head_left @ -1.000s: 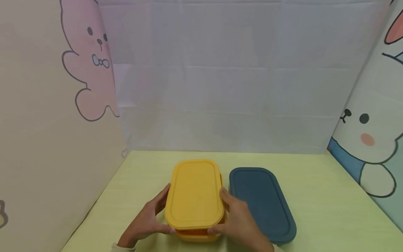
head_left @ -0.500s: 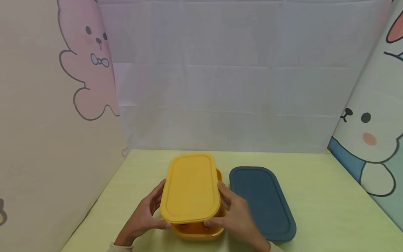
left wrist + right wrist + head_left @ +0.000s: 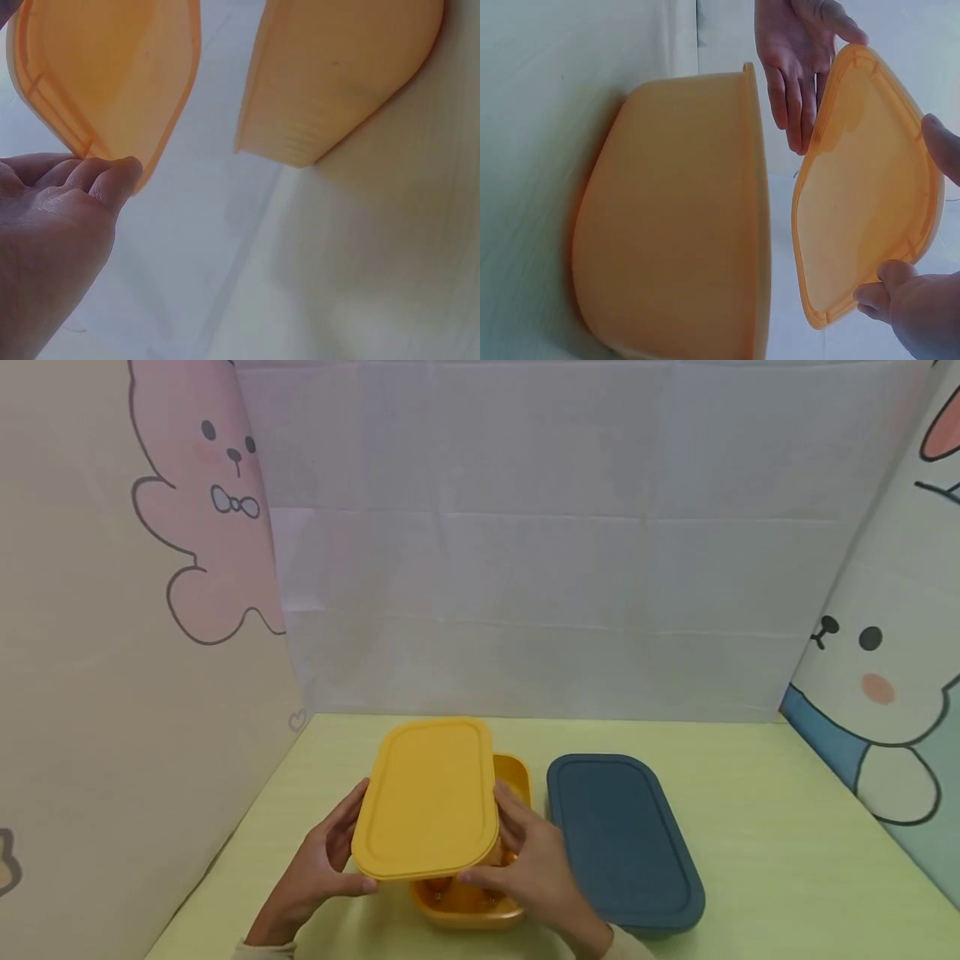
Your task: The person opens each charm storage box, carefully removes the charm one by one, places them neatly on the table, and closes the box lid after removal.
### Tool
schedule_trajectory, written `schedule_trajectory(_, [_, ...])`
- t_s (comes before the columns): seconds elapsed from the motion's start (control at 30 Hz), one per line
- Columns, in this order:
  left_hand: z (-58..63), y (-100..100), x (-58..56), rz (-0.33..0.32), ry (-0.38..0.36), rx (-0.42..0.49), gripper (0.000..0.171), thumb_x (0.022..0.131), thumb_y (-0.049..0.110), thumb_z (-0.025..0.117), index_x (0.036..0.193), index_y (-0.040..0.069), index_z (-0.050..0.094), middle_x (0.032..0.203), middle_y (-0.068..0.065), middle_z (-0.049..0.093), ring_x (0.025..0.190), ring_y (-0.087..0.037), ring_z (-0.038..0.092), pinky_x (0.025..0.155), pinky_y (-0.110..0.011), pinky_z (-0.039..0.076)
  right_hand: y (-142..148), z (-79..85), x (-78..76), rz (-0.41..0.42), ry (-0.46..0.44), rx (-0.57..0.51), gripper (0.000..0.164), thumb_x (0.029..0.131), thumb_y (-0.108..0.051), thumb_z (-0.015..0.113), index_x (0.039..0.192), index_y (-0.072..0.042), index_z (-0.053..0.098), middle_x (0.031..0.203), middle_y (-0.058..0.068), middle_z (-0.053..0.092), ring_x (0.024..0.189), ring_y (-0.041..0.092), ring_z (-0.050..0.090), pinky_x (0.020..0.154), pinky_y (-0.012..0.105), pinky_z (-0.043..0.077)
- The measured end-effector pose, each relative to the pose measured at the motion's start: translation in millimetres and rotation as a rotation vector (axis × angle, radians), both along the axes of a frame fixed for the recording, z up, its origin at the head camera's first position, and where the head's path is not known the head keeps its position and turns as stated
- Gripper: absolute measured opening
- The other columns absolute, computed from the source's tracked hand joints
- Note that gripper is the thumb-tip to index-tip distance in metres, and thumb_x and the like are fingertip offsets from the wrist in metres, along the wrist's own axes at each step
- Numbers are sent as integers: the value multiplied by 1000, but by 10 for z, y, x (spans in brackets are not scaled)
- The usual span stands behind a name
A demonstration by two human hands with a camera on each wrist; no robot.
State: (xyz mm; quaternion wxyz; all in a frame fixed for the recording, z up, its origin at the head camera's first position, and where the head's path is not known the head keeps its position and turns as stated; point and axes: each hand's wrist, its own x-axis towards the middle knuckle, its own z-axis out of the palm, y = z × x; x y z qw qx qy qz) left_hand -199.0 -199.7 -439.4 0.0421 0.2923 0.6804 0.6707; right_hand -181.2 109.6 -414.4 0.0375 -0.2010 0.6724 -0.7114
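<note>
Both hands hold a yellow rectangular lid (image 3: 427, 797), raised and apart from the open yellow box (image 3: 467, 920) below. The left hand (image 3: 311, 868) has its left edge, thumb at the near corner. On the right edge is the right hand (image 3: 536, 864), its thumb by the near right corner. The lid's underside (image 3: 859, 199) shows in the right wrist view, beside the box wall (image 3: 675, 217). Small shiny brownish things (image 3: 438, 887) lie in the box; their kind is unclear, and the lid and right hand cover part of the inside.
A dark blue lidded box (image 3: 626, 843) stands on the pale yellow-green table (image 3: 765, 843), just right of the yellow box. A white sheet (image 3: 480, 543) hangs behind the table. Printed cartoon sheets flank both sides, a pink bear (image 3: 210, 510) at left.
The yellow lid has risen off the box and shifted left in both hands. More of the box's inside now shows. The blue box has stayed in place.
</note>
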Motion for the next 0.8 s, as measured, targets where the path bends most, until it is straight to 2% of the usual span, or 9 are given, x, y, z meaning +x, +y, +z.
schedule_trajectory(0.17, [41,-112,29,1,7,16,110,80,-2,80,161,0,5,168,-4,24,144,0,42,112,-14,43,-111,-9,-7,38,15,-37,110,76,-17,87,158,4,17,165,28,10,151,38,24,108,28,48])
schedule_trajectory(0.3, [60,-188,62,18,5,23,108,81,-3,79,161,0,6,166,2,30,144,0,42,111,-15,44,-200,-13,-17,19,30,-21,110,74,-18,88,157,5,20,164,30,14,150,38,25,110,28,45])
schedule_trajectory(0.53, [30,-298,113,27,5,42,103,84,-1,76,161,-1,6,165,2,32,144,-3,44,110,-16,46,-334,-7,-7,-19,64,4,108,73,-20,89,154,7,24,162,30,20,149,37,29,109,29,44])
schedule_trajectory(0.8, [-18,-409,175,35,-15,37,97,89,2,72,161,0,7,165,5,33,142,-3,46,109,-17,47,-444,-9,35,13,40,-10,104,77,-17,87,154,8,23,162,31,18,150,38,27,110,30,44])
